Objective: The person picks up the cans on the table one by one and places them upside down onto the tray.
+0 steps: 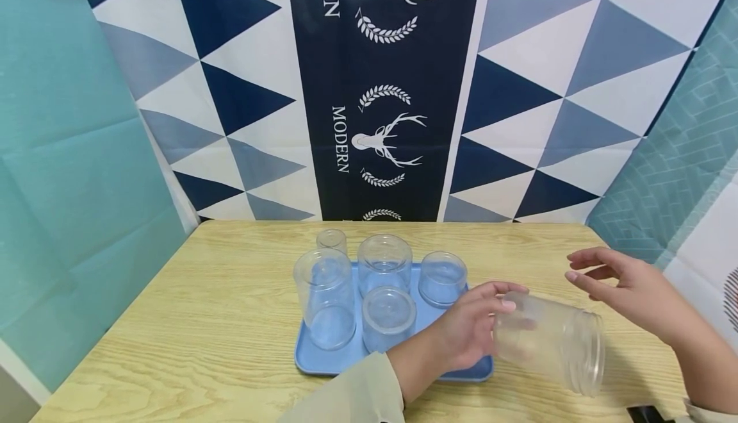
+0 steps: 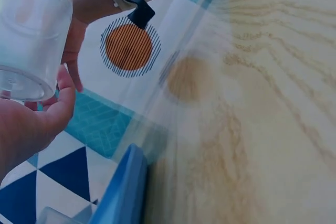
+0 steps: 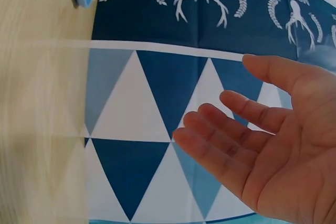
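Observation:
A clear plastic jar (image 1: pixel 539 336) with a threaded mouth lies tilted in the air, its mouth toward the right. My left hand (image 1: pixel 469 327) grips it near the base, above the right front corner of a blue tray (image 1: pixel 328 366). In the left wrist view the jar (image 2: pixel 34 35) shows its base by the fingers. My right hand (image 1: pixel 631 291) is apart from the jar, to its upper right, with nothing in it. The right wrist view shows that hand (image 3: pixel 262 145) with loosely bent fingers and the palm in sight.
On the tray stand several clear containers: a tall jar (image 1: pixel 324 298), a wide jar (image 1: pixel 384 263), an upside-down jar (image 1: pixel 389 317) and a low one (image 1: pixel 442 279). A small jar (image 1: pixel 332 241) is behind the tall one. Patterned cloth (image 1: pixel 380 90) hangs behind the wooden table (image 1: pixel 190 320).

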Action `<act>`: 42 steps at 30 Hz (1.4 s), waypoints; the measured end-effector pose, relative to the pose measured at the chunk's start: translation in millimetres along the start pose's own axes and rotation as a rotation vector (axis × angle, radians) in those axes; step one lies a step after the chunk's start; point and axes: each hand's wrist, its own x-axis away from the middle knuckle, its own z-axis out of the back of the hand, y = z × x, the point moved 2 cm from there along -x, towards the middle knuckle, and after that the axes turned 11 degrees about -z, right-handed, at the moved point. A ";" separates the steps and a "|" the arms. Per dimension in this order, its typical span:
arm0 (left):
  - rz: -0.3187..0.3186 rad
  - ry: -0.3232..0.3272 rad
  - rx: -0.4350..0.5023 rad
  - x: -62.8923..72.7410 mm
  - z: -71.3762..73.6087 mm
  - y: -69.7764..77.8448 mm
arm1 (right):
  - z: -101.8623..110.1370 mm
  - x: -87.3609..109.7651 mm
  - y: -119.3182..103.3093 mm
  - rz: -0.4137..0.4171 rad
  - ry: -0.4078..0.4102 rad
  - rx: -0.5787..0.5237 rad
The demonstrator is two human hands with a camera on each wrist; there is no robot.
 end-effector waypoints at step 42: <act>-0.313 -0.301 -1.655 18.9 -11.2 77.1 | -85.0 -4.7 -27.7 0.038 -0.381 -0.227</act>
